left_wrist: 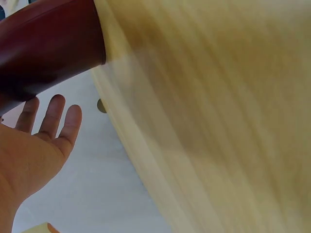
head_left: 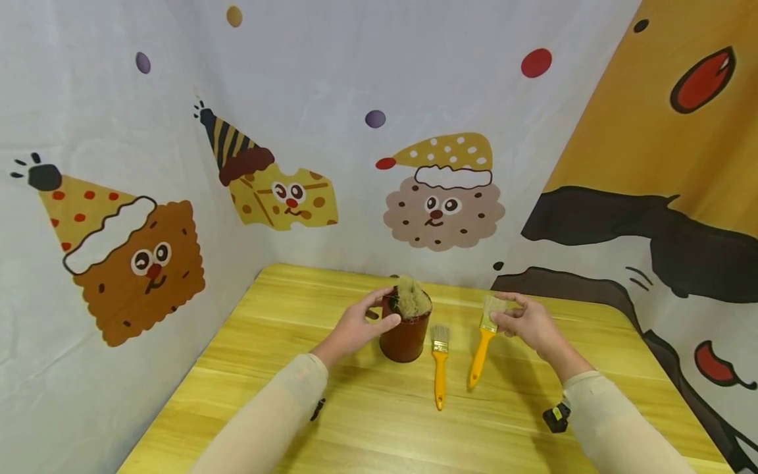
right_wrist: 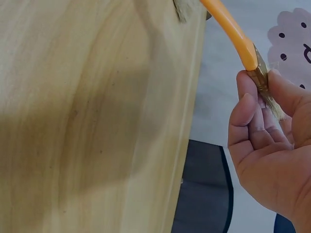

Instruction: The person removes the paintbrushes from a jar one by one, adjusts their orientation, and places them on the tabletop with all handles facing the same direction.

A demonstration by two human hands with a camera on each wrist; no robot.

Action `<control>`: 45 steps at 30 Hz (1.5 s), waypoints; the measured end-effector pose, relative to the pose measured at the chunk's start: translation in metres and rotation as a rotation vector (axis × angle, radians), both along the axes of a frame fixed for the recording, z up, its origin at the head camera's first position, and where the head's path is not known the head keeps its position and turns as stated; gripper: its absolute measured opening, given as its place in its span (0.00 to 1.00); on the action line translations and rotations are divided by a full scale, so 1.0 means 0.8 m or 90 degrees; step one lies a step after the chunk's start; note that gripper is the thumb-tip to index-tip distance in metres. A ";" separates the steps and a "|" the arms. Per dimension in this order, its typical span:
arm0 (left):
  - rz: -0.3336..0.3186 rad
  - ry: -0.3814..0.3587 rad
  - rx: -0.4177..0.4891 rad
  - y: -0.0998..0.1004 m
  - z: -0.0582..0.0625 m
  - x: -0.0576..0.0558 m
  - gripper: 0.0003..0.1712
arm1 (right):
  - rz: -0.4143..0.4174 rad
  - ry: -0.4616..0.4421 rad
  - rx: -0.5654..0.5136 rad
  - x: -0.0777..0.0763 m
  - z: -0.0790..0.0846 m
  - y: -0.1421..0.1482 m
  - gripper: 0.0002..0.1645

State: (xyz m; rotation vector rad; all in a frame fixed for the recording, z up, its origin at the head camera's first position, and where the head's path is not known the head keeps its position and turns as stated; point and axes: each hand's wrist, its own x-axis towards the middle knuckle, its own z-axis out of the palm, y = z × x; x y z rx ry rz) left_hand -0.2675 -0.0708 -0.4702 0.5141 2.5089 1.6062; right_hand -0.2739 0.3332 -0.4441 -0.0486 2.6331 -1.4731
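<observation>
In the head view my left hand holds a dark red cylindrical container near its rim, thumb at the front. A tan fibrous tuft sticks out of its top. The left wrist view shows the container beside my loosely spread outer fingers; thumb and index finger are hidden there. To the right, my right hand pinches a paintbrush by its metal band and bristles, the yellow-orange handle pointing down toward me. The same brush shows in the right wrist view, between thumb and fingers.
A second paintbrush lies on the wooden table between the hands, bristles away from me. A small black object with a yellow mark sits by the right forearm. Another black item lies by the left sleeve. A printed cloth hangs behind.
</observation>
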 end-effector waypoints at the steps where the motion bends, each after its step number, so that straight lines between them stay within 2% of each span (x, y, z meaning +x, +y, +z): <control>1: 0.001 -0.001 0.004 0.001 -0.001 0.000 0.38 | 0.002 -0.006 -0.005 0.000 -0.002 0.000 0.41; 7: 0.012 0.002 0.012 0.004 -0.006 0.000 0.38 | 0.016 -0.040 -0.031 0.000 -0.010 0.001 0.42; 14: 0.012 0.005 0.013 0.003 -0.005 0.002 0.37 | 0.040 -0.076 -0.035 0.000 -0.018 -0.001 0.43; 20: 0.016 -0.004 0.016 0.003 -0.005 0.003 0.38 | 0.035 -0.094 -0.041 -0.003 -0.026 -0.004 0.41; 27: 0.018 -0.010 0.017 0.003 -0.004 0.005 0.37 | 0.054 -0.100 -0.044 -0.002 -0.032 -0.008 0.42; 45: 0.016 -0.005 0.029 0.005 -0.006 0.003 0.37 | 0.054 -0.119 -0.046 -0.005 -0.041 -0.023 0.41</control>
